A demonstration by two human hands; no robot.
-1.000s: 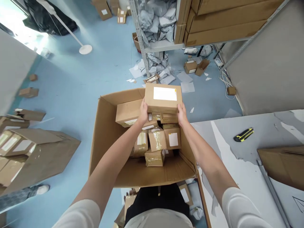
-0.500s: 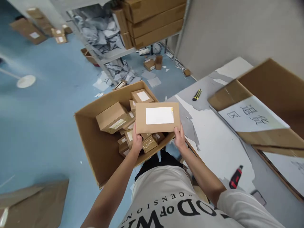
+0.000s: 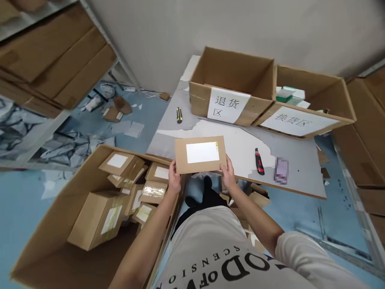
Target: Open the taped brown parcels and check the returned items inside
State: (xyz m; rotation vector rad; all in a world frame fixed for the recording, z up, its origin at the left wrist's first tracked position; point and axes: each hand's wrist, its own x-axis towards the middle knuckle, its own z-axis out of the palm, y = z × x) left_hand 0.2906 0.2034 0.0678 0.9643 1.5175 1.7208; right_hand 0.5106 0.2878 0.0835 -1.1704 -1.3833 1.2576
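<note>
Table (image 3: pixel 303 164): now straight ahead, shifted from the right side of the view half a second ago; most likely through a turn of the wearer.
Large carton (image 3: pixel 60 208): now off the left end of the table, no longer ahead; still holding many small boxes (image 3: pixel 96 218).
Left open box (image 3: pixel 197 102): along the far side of the table, now fully in view, with a paper sign on its front.
Right open box (image 3: pixel 325 88): also along the far side of the table, farther right; now showing green-and-white packs (image 3: pixel 290 96) inside.
Parcel (image 3: pixel 200 155): brought from over the carton to the near edge of the table, white label toward the camera; apparently mid-carry, not yet set down.
Left hand (image 3: pixel 174 178): fingers clamped on the parcel's left end.
Right hand (image 3: pixel 227 174): fingers clamped on the right end, grip seemingly unchanged.
Red cutter (image 3: pixel 259 161): on the table, toward its near right, untouched.
Yellow cutter (image 3: pixel 179 115): on the table, toward its left end, also untouched.
</note>
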